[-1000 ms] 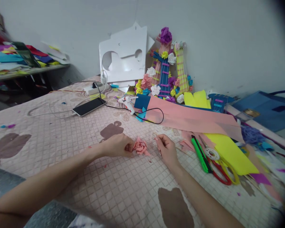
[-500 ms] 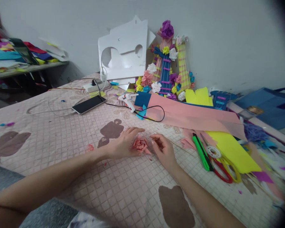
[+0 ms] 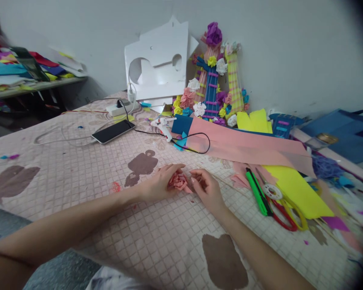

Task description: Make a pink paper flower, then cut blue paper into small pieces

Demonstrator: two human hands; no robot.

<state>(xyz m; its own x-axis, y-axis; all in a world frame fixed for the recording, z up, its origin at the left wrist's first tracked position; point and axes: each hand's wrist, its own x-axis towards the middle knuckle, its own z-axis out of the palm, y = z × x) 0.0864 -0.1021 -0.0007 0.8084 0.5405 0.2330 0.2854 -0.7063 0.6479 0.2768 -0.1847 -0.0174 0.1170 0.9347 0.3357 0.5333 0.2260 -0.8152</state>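
Note:
A pink crepe-paper flower (image 3: 178,181) sits between my hands at the middle of the table. My left hand (image 3: 161,182) curls around its left side, fingers over the far edge and thumb beneath. On the flower's right, my right hand (image 3: 208,187) is bent with thumb and fingertips drawn close together near a loose pink end. Whether that end is pinched in the fingertips is too small to make out. A thin stick (image 3: 226,183) lies on the cloth just beyond my right hand.
A white glue gun (image 3: 163,128) and a phone (image 3: 113,132) with cables lie farther back. To the right are a green cutter (image 3: 258,193), scissors (image 3: 282,213), yellow paper (image 3: 296,191) and a long pink sheet (image 3: 245,143). Decorated paper guitars (image 3: 211,90) lean on the wall.
My left hand has closed more snugly around the flower, which looks more gathered. My right fingertips have shifted slightly left, nearer to it.

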